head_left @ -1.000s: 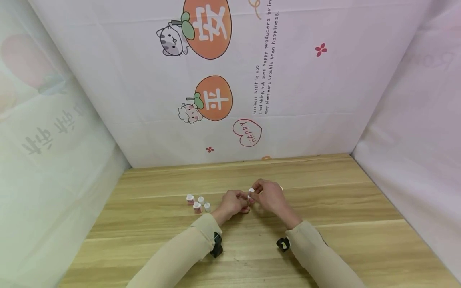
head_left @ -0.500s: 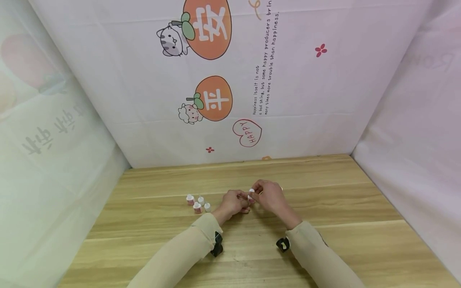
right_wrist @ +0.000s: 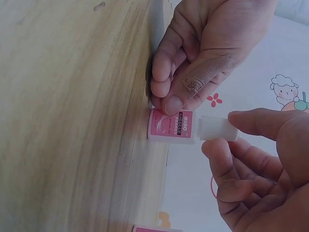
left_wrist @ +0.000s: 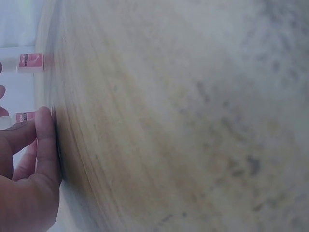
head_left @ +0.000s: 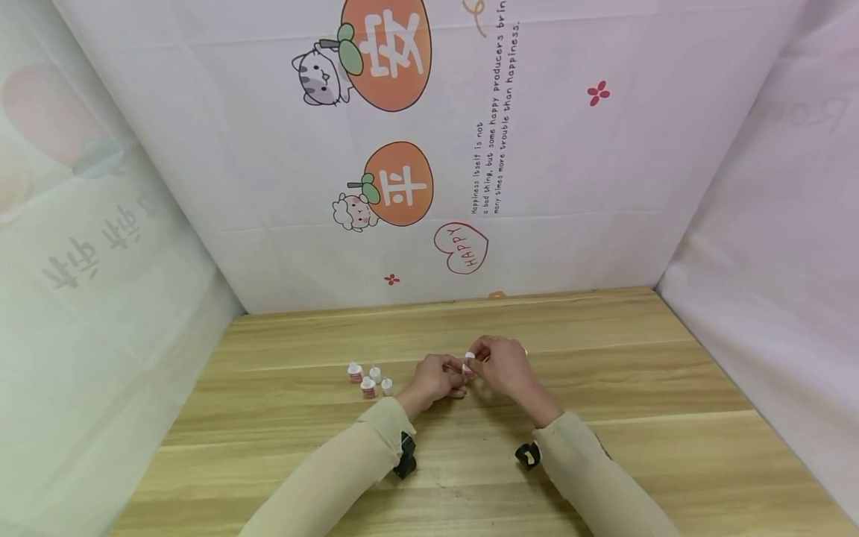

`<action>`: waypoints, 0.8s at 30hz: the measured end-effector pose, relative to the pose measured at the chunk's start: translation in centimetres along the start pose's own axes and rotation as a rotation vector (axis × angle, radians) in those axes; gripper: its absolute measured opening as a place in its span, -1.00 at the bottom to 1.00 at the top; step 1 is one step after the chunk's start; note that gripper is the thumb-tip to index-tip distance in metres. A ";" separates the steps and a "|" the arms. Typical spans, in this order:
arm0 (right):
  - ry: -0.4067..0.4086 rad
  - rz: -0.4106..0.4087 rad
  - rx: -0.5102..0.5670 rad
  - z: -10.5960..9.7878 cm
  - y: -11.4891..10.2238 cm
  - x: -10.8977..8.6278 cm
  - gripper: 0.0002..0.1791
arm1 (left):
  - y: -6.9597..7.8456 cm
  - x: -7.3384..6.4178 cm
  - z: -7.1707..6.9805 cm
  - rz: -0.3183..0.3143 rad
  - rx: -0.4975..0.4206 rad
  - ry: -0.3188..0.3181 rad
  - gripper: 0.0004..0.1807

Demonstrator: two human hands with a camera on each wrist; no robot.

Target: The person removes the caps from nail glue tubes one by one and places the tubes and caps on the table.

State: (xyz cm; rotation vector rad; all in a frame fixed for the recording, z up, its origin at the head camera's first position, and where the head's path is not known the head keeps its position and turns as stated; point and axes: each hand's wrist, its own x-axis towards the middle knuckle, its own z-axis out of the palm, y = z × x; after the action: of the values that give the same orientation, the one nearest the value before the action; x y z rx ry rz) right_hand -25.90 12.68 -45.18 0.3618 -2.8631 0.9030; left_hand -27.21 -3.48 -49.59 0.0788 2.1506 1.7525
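Observation:
A small nail glue bottle (right_wrist: 171, 125) with a pink label stands upright on the table between my hands. My left hand (head_left: 435, 379) grips its lower part between thumb and fingers, as the right wrist view shows. My right hand (head_left: 503, 365) pinches the white cap (right_wrist: 218, 128) on its top between thumb and finger. A narrow neck shows between cap and bottle; whether the cap is threaded on, I cannot tell. In the left wrist view the left fingertips (left_wrist: 44, 118) partly hide the held bottle.
Left of my hands stand two pink-labelled bottles (head_left: 368, 388) and two small white caps (head_left: 386, 386). Another pink-labelled bottle (left_wrist: 31, 63) stands beyond the held one, mostly behind my right hand in the head view. A white printed cloth (head_left: 557, 224) walls the table's back.

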 end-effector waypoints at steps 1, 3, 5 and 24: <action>-0.002 0.001 0.002 0.0 0.0 0.0 -0.89 | 0.0 0.0 0.0 -0.001 0.003 -0.001 -0.78; -0.002 0.001 0.005 0.0 0.0 0.0 -0.89 | 0.1 -0.1 0.0 -0.001 0.004 -0.004 -0.79; -0.002 0.002 0.009 0.1 0.1 0.0 -0.89 | 0.1 -0.1 0.0 -0.004 0.000 -0.008 -0.80; 0.010 -0.003 0.011 0.0 0.2 0.2 -0.87 | 0.4 -0.5 0.0 -0.016 0.011 0.005 -0.80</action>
State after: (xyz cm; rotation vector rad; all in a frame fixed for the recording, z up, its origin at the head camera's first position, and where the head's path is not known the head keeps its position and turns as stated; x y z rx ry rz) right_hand -26.13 12.81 -45.21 0.3624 -2.8487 0.9184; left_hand -26.83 -3.47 -49.06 0.0600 2.1588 1.7335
